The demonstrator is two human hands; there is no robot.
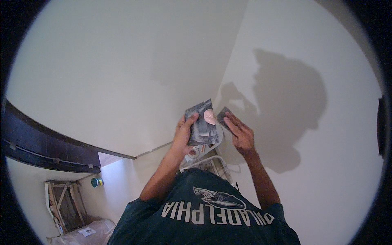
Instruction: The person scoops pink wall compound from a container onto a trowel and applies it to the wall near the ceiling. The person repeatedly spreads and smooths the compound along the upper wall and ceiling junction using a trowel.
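My left hand (182, 132) grips a dark, square plate (201, 130) smeared with whitish residue, its thumb lying over the face. A pale pink dab of paste (210, 117) sits near the plate's right edge. Just to the right, my right hand (241, 134) pinches a small dark flat spreader (221, 116), with the fingers laid along it. A narrow gap separates spreader and plate. Both are held up at chest height, before the corner where two pale walls meet.
Below my hands stands a white stepladder (223, 166), with a tape roll (193, 152) on top. A dark wooden beam (45, 141) runs along the left. Lower left are a wooden frame (67, 204), a plastic-covered bundle (96, 230) and a turquoise tub (96, 182). My shadow falls on the right wall (347, 171).
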